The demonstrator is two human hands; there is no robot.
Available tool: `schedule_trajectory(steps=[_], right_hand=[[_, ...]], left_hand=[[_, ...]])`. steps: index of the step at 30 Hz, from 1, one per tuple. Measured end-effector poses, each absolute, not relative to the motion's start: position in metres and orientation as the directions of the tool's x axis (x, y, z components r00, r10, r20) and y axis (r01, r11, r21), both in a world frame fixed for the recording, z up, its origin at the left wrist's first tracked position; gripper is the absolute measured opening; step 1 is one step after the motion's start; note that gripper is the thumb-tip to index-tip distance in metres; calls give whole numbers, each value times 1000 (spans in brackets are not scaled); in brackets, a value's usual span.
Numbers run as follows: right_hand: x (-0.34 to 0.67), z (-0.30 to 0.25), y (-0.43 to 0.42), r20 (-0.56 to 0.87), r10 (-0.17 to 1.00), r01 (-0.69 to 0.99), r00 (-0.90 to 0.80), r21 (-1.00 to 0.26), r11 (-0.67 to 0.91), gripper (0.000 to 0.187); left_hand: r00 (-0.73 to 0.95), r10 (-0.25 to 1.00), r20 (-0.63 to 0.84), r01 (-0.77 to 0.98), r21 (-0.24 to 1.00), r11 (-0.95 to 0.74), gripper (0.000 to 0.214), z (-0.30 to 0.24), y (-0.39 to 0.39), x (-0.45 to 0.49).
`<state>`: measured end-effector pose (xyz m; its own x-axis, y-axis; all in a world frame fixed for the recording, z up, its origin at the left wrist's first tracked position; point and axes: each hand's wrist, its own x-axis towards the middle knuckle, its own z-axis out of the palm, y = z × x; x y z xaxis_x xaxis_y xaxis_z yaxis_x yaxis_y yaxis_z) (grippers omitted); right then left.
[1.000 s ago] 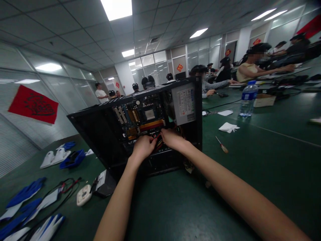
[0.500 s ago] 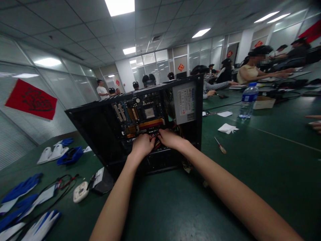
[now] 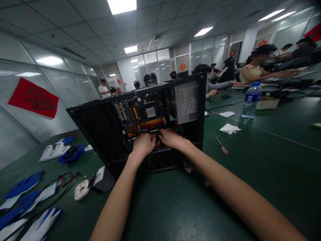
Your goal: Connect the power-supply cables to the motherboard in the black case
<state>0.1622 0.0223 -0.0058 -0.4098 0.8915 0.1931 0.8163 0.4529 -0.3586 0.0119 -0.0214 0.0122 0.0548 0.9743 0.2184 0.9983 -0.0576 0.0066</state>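
An open black computer case [image 3: 100, 130] lies on its side on the green table [image 3: 263, 174], showing its motherboard [image 3: 140, 115] and a grey power supply [image 3: 187, 102]. Both my hands reach inside at the lower edge of the board. My left hand [image 3: 143, 144] is closed, knuckles toward me, next to a bundle of red and yellow wires [image 3: 157, 142]. My right hand [image 3: 170, 138] is closed too, its fingers pinched at the same wires. The fingertips of both hands are hidden, so exactly what each grips is unclear.
A screwdriver [image 3: 222, 146] and a white tissue [image 3: 229, 128] lie right of the case, a water bottle [image 3: 250, 100] farther back. Blue-white gloves [image 3: 25, 190], cables and a small white device [image 3: 81, 190] lie at the left. Other people sit at the table's far right.
My hands stay at the same wires inside the case with only slight shifts. Another person's fingers seen at the right edge half a second ago are gone.
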Motion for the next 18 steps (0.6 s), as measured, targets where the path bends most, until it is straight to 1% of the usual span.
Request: schedule_trajectory(steps=[8, 18], right_hand=[[161, -7, 25, 180, 890, 826, -418, -333, 455, 29], [162, 0, 19, 174, 895, 844, -411, -300, 445, 33]], left_hand=[[57, 970, 236, 998, -17, -55, 42, 11, -23, 12], [29, 969, 246, 1000, -6, -28, 41, 13, -20, 14]])
